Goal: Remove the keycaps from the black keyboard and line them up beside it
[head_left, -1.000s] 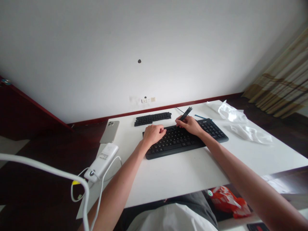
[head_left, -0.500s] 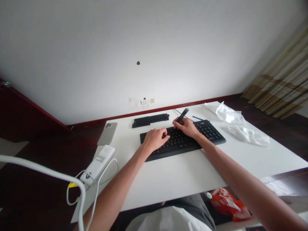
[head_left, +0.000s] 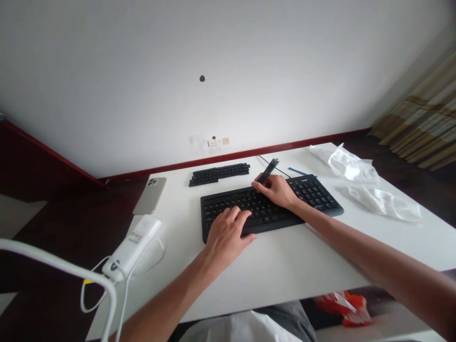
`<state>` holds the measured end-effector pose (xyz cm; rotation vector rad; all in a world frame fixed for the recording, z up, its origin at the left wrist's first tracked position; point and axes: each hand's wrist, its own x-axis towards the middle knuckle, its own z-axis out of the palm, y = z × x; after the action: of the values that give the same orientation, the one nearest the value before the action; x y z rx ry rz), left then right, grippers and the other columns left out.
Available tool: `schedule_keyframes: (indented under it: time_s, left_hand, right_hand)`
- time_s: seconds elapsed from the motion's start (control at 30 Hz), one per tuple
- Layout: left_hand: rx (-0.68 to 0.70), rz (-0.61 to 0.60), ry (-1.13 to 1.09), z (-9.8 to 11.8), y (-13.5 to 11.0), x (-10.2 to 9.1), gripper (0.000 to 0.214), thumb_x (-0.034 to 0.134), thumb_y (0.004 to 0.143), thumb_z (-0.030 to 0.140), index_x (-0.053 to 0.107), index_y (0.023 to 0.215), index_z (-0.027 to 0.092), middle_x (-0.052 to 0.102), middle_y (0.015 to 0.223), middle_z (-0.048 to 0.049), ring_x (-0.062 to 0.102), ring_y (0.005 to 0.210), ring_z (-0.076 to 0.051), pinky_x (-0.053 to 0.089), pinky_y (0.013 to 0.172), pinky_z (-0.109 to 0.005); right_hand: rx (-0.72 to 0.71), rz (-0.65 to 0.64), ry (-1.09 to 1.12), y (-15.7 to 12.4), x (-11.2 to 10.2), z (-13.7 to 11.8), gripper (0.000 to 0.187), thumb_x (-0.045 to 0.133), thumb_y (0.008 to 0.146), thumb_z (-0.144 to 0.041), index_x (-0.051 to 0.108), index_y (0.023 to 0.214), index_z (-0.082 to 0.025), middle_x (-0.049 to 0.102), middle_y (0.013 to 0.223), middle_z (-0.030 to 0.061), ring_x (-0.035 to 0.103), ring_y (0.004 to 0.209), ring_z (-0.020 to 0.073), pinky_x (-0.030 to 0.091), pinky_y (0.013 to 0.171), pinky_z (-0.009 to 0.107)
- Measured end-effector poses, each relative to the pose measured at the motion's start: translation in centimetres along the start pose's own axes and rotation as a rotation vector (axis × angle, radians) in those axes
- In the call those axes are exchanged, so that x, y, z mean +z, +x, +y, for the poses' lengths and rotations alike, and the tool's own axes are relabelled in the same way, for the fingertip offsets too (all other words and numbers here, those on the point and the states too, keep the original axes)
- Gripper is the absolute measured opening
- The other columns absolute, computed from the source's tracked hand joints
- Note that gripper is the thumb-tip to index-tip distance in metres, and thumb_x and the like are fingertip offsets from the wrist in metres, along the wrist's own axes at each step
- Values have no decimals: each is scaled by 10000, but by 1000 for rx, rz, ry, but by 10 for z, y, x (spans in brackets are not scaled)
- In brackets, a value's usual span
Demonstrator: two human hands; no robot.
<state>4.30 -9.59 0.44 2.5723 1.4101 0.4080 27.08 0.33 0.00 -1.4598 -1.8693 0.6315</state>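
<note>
A black keyboard (head_left: pixel 256 221) lies across the desk in front of me. In my right hand (head_left: pixel 280 190) is a slim black brush-like tool (head_left: pixel 268 172), pinched between thumb and fingers. Its frayed-looking end points up and away, while thin wire-like prongs seem to reach down to the upper key rows. My left hand (head_left: pixel 228 232) rests on the keyboard's lower left part, fingers spread and thumb over the front edge. Behind the keyboard, black keycaps (head_left: pixel 219 174) lie close together in rows.
On the white desk (head_left: pixel 249 275), a phone (head_left: pixel 151 195) and a white power strip (head_left: pixel 133 247) with cables lie at left. A thin blue stick (head_left: pixel 297 171) is behind the keyboard. Clear plastic bags (head_left: pixel 356 166) lie at right. A red bag (head_left: pixel 344 306) shows below the desk edge.
My left hand has come down toward the keyboard's front edge, and its fingers have spread. The right hand keeps the tool over the upper keys. The camera view has shifted slightly.
</note>
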Motion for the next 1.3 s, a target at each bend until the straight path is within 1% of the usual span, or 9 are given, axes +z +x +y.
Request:
schedule_keyframes:
  time_s: [0.13, 0.27, 0.43, 0.57, 0.73, 0.93, 1.07, 1.2, 1.3]
  left_hand:
    - [-36, -13, -69, -3, 3, 2, 552, 865, 807, 454, 616, 1270, 286, 670, 1115, -23, 629, 1047, -248, 538, 957, -413]
    - [-42, -37, -153, -4, 6, 0, 582, 893, 786, 416, 607, 1273, 277, 669, 1130, -11, 623, 1063, -235, 532, 961, -396]
    - [-66, -71, -228, -2, 7, -2, 567, 901, 788, 342, 591, 1254, 250, 665, 1125, -10, 617, 1070, -233, 522, 964, -395]
    - [-70, -66, -244, -1, 7, -1, 540, 893, 797, 320, 588, 1235, 239, 665, 1131, -16, 610, 1081, -240, 514, 980, -409]
    - [-72, -63, -243, 0, 8, -2, 533, 893, 797, 324, 587, 1224, 237, 667, 1132, -15, 613, 1082, -243, 519, 977, -412]
    - [-63, -62, -243, -1, 8, -2, 535, 892, 797, 331, 590, 1228, 239, 672, 1144, -19, 624, 1097, -242, 524, 980, -409]
    - [-65, -60, -244, -1, 7, -1, 548, 895, 794, 334, 595, 1243, 242, 674, 1126, -18, 621, 1080, -241, 527, 967, -407]
    - [-66, -57, -253, -1, 7, 0, 545, 892, 798, 328, 599, 1249, 238, 676, 1134, -18, 611, 1082, -240, 522, 979, -409]
    - [-72, -58, -254, -1, 7, 1, 550, 897, 792, 329, 599, 1245, 233, 675, 1135, -18, 608, 1081, -240, 520, 985, -411]
  right_hand:
    - [0, -33, 20, -1, -1, -2, 369, 653, 936, -546, 754, 868, -198, 737, 709, 46, 640, 618, 212, 461, 595, 327]
    - [-53, -89, 49, -5, -6, -3, 361, 653, 942, -539, 757, 908, -195, 725, 715, 33, 618, 616, 192, 471, 598, 316]
    - [-64, -174, 247, -14, -15, -4, 326, 691, 939, -512, 746, 952, -191, 772, 878, 52, 697, 740, 212, 555, 673, 314]
    - [-54, -293, 379, -21, -17, -10, 298, 715, 935, -484, 745, 955, -188, 772, 856, 56, 725, 749, 218, 582, 672, 309]
    - [-107, -350, 259, -23, -15, -14, 262, 707, 945, -448, 766, 945, -192, 782, 924, 51, 705, 744, 190, 557, 655, 283]
    - [-73, -448, 293, -21, -18, -13, 281, 684, 965, -452, 754, 976, -180, 775, 878, 49, 717, 737, 188, 567, 649, 279]
    - [-22, -464, 352, -23, -18, -15, 296, 704, 948, -463, 748, 978, -171, 785, 869, 63, 745, 736, 204, 595, 652, 292]
    - [42, -442, 392, -24, -16, -16, 321, 733, 922, -478, 740, 990, -165, 790, 827, 64, 758, 716, 209, 604, 646, 291]
    - [48, -443, 400, -25, -17, -17, 330, 732, 922, -489, 739, 968, -163, 788, 813, 64, 758, 710, 208, 606, 645, 286]
